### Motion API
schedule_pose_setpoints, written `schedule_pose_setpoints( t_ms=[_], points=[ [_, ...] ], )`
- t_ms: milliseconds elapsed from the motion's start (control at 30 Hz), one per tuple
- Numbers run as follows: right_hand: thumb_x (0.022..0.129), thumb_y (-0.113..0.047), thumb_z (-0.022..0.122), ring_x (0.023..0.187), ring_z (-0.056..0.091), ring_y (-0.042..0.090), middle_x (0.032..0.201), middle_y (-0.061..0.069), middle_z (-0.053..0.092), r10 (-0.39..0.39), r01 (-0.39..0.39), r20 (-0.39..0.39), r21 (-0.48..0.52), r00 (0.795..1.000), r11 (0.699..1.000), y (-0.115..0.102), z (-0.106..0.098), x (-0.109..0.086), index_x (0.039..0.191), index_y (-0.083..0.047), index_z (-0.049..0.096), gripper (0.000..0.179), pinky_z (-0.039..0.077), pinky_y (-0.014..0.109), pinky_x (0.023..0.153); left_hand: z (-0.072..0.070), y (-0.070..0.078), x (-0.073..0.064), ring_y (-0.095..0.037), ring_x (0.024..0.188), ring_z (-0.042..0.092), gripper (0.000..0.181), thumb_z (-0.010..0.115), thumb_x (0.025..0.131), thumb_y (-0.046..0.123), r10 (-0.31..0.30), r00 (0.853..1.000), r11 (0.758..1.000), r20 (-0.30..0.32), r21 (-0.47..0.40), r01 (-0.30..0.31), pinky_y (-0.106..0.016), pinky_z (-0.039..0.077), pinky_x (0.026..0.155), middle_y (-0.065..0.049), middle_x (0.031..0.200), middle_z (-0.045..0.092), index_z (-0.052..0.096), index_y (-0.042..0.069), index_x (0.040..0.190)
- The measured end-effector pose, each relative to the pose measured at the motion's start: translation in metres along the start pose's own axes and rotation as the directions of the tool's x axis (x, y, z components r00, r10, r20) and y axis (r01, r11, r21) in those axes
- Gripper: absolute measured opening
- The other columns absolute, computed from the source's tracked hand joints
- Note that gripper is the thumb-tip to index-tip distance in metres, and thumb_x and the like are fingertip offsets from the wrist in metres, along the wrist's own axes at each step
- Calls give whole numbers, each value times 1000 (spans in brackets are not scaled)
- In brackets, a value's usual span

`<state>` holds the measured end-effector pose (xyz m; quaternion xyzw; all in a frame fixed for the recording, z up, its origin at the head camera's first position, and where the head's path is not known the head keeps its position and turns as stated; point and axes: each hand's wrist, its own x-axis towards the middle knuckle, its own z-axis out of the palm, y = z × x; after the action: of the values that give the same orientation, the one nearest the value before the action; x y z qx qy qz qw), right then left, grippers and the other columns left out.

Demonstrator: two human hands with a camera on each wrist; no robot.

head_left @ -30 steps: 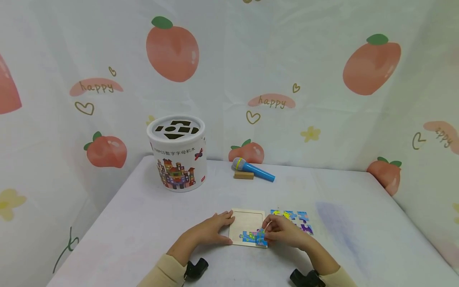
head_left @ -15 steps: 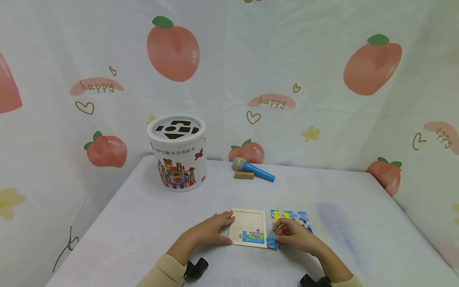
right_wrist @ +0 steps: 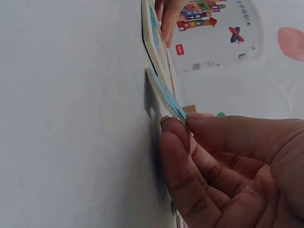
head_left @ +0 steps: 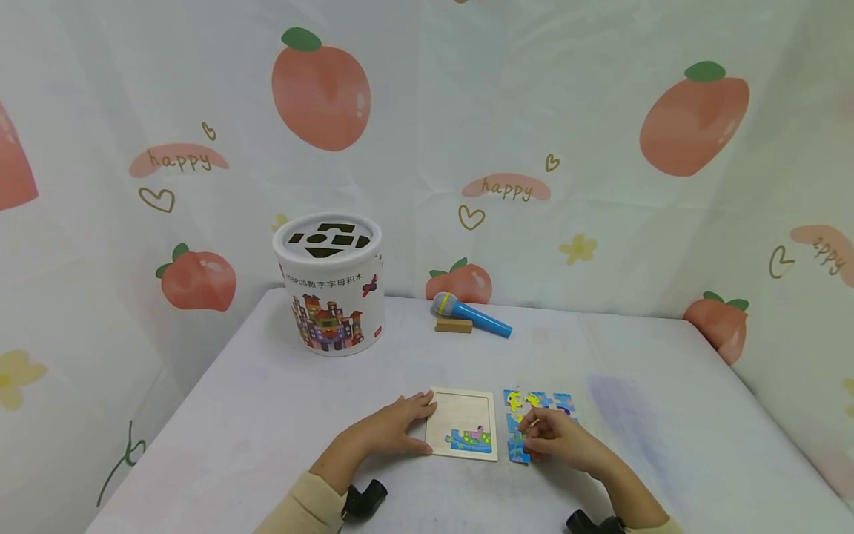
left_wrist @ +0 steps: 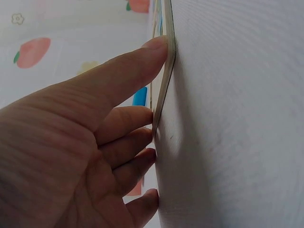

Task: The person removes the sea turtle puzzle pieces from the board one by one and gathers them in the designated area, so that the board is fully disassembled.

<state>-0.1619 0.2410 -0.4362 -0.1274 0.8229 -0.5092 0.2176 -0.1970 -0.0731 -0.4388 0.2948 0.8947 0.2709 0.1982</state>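
Observation:
A square wooden puzzle tray [head_left: 460,410] lies on the white table, with joined puzzle pieces [head_left: 470,441] in its front right part. My left hand [head_left: 392,428] rests against the tray's left side. In the left wrist view its thumb [left_wrist: 142,61] presses on the tray's edge, and the relaxed fingers lie along the side. Just right of the tray, my right hand [head_left: 563,443] pinches a blue puzzle piece [right_wrist: 166,95] between thumb and fingers; the piece is tilted, one edge low near the table. Loose puzzle pieces [head_left: 540,400] lie behind that hand, which partly hides them.
A white block bucket [head_left: 336,297] with shaped holes in its lid stands at the back left. Near the back edge are a blue toy microphone [head_left: 477,317] and a small wooden block [head_left: 454,326]. A fruit-printed cloth [head_left: 600,200] hangs behind the table.
My right hand has drawn the blue puzzle piece rightward, from over the tray's front right corner to beside the tray. The left hand and the tray have stayed in place.

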Motion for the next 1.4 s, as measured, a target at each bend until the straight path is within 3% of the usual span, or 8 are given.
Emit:
schedule_pose_setpoints(
  t_ms=[100,233,400,500,833,1033,1400],
  points=[
    [89,-10,61,69,61,15,79,5,59,1,-1,-2,-15,1000,1000,1,0,0,103,7,54,23,54,25,61,1,0,0,-25,143,21,73,72,79,34,1,1000,1000,-3,-3,-1,-50,16,116,-8,153,27,43,7,140],
    [84,-13,67,66,57,12,77,4,59,-17,13,-38,-108,999,994,0,-1,-2,98,5,57,26,50,22,57,1,0,1,-25,143,21,73,72,79,34,-4,1000,1000,-4,0,4,-49,16,116,-7,153,27,43,8,140],
    [74,-18,78,63,50,5,75,1,55,-75,50,-85,-264,994,963,-3,3,-5,91,0,60,31,45,20,54,0,1,1,-25,144,21,73,73,79,34,-20,1000,1000,-3,-1,20,-50,17,116,-6,154,27,43,9,140],
    [72,-19,79,63,48,5,75,1,55,-96,66,-84,-307,992,949,-2,6,-5,91,-2,60,32,45,20,55,-1,1,1,-25,144,21,72,72,79,34,-24,1000,1000,-2,2,24,-50,17,116,-5,154,27,43,10,140],
    [76,-19,76,67,48,3,79,1,56,-119,103,-31,-316,992,943,0,4,-5,92,-2,61,27,45,20,58,-1,1,0,-25,144,20,72,72,79,34,-19,1000,1000,3,1,19,-50,17,116,-6,154,27,42,9,140],
    [76,-18,76,67,48,0,79,0,57,-146,125,-34,-346,989,930,0,1,-6,92,-2,62,27,46,19,58,-2,2,0,-25,144,20,72,72,80,34,-24,1000,1000,6,-5,24,-50,16,116,-5,154,26,41,9,141],
    [76,-18,77,66,48,1,78,0,56,-145,122,-43,-335,989,934,1,1,-6,90,-2,61,27,46,20,58,-1,3,-1,-24,144,19,71,72,80,33,-29,1000,1000,7,-5,29,-49,16,116,-4,154,26,41,10,141]
  ],
)
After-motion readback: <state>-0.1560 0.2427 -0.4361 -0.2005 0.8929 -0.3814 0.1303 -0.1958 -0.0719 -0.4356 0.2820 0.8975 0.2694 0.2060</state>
